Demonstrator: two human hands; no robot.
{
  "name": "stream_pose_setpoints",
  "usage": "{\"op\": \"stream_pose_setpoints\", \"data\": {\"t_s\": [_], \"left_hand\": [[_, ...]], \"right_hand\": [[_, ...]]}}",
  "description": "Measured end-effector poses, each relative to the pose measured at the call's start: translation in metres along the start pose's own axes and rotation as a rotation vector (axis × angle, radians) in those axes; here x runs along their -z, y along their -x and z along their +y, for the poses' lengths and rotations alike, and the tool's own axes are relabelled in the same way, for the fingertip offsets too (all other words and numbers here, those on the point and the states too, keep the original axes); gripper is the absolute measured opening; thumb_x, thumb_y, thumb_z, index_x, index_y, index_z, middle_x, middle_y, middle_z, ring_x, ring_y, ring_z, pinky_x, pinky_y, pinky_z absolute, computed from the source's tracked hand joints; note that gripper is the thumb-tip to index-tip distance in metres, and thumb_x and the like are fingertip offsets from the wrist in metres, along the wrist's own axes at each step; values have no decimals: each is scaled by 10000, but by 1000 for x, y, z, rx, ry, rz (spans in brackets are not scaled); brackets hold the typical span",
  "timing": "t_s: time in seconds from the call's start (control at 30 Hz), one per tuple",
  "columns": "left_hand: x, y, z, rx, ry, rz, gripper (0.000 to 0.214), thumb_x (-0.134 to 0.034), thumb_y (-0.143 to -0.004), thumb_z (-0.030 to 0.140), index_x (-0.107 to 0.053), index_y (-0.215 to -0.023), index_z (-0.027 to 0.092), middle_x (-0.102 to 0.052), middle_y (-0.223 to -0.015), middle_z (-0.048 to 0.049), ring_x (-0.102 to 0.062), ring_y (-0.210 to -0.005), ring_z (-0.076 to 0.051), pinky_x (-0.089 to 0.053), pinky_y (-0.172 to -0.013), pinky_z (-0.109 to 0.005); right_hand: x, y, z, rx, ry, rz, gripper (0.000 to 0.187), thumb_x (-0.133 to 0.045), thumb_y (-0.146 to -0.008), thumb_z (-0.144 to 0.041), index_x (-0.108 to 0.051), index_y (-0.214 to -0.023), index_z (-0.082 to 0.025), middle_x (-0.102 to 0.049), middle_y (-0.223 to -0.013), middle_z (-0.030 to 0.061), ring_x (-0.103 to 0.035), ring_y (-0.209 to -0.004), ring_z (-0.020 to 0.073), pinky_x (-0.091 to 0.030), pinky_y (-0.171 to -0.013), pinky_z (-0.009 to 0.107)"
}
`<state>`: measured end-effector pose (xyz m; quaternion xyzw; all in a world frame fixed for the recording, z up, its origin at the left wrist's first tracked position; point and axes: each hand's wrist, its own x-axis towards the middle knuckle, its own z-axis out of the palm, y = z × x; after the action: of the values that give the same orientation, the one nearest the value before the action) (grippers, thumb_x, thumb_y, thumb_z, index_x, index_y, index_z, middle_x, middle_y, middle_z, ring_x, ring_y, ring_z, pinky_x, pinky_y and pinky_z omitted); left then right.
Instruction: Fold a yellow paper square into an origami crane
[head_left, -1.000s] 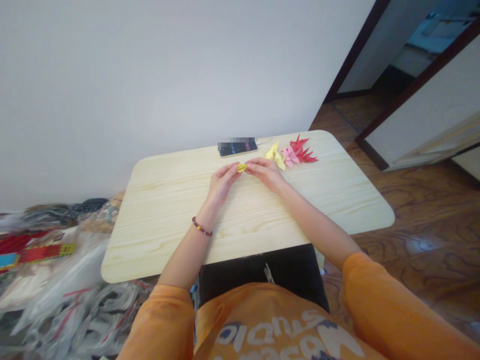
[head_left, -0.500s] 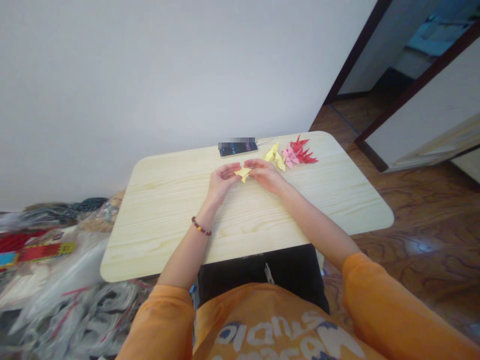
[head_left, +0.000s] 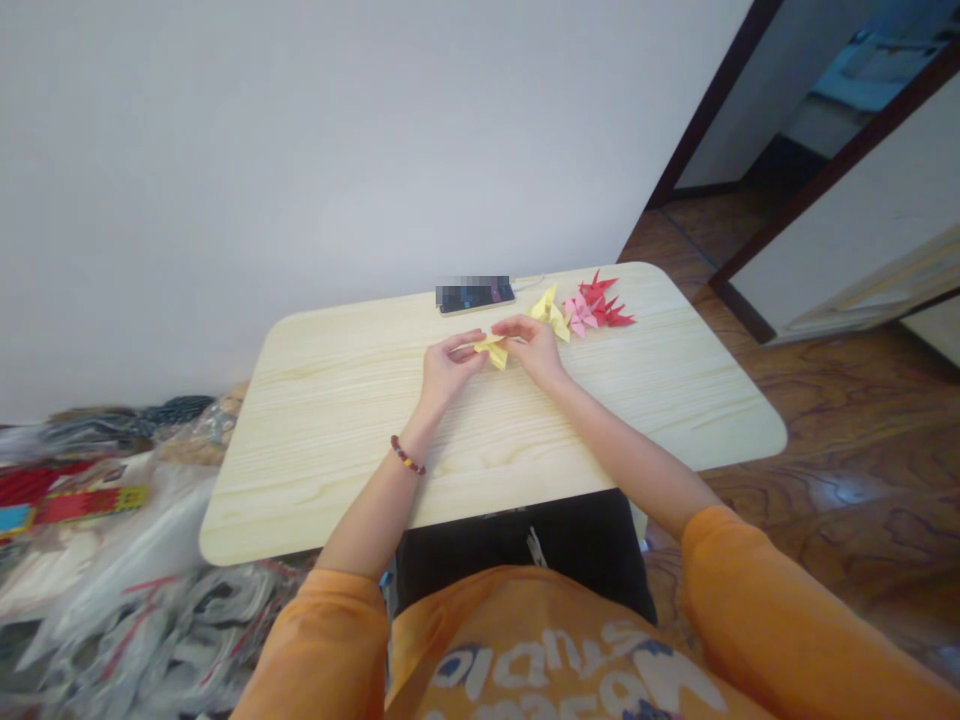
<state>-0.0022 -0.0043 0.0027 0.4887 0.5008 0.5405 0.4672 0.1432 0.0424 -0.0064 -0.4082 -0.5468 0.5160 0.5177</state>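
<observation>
Between my two hands is a small yellow folded-paper flower with pointed petals, held just over the table. My left hand pinches its left side between thumb and fingers, and a beaded bracelet circles that wrist. On the other side, my right hand grips the flower's right edge with thumb and fingertips. Part of the paper is hidden by the fingers. Just beyond the right hand lie other yellow paper flowers, a pink paper flower and red paper flowers.
A phone with a lit screen stands at the back of the pale wooden table, against the wall, with a cable beside it. Plastic-wrapped bundles are piled on the floor at left. A doorway opens at right.
The yellow paper flower has turned and shifted slightly right, showing more petal toward me. My left hand moved slightly right with it, and my right fingers have bent more.
</observation>
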Motion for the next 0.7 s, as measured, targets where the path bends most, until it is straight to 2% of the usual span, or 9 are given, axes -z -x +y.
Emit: {"op": "stream_pose_setpoints", "data": {"t_s": [0.13, 0.3, 0.47, 0.6, 0.7], "left_hand": [[-1, -1, -3, -13, -14, 51, 391, -784, -600, 366, -715, -883, 105, -688, -1080, -150, -683, -905, -246, -532, -860, -363], [-3, -2, -11, -10, -38, 81, 389, -792, -585, 412, -724, -826, 114, -721, -952, -131, -694, -822, -237, -543, -802, -353], [-7, 0, -13, -3, -62, 98, 383, -794, -578, 415, -718, -813, 122, -727, -898, -116, -694, -775, -231, -542, -734, -328], [-6, -1, -11, 63, -35, 150, 398, -811, -541, 392, -715, -817, 121, -728, -803, -93, -690, -765, -233, -530, -720, -319], [-2, -5, -11, 99, 61, 189, 379, -820, -521, 367, -718, -793, 123, -726, -776, -76, -680, -751, -213, -520, -731, -311]], "right_hand": [[-2, -1, 1, -11, 54, 99, 209, -692, -535, -148, -626, -730, -180, -653, -722, 6, -624, -712, 160, -506, -759, 329], [-4, 4, -1, -2, 183, 152, 219, -706, -580, -217, -620, -778, -179, -634, -647, -7, -626, -637, 156, -505, -657, 302], [-4, 12, -3, 61, 343, 197, 226, -696, -643, -279, -643, -845, -191, -680, -662, -8, -642, -630, 158, -498, -668, 296], [-4, 16, -3, 137, 461, 167, 207, -662, -714, -304, -683, -896, -210, -716, -743, 5, -634, -624, 156, -491, -705, 314], [-6, 17, -5, 172, 393, 85, 200, -635, -755, -314, -705, -921, -226, -729, -857, 25, -657, -730, 173, -491, -750, 323]]}}
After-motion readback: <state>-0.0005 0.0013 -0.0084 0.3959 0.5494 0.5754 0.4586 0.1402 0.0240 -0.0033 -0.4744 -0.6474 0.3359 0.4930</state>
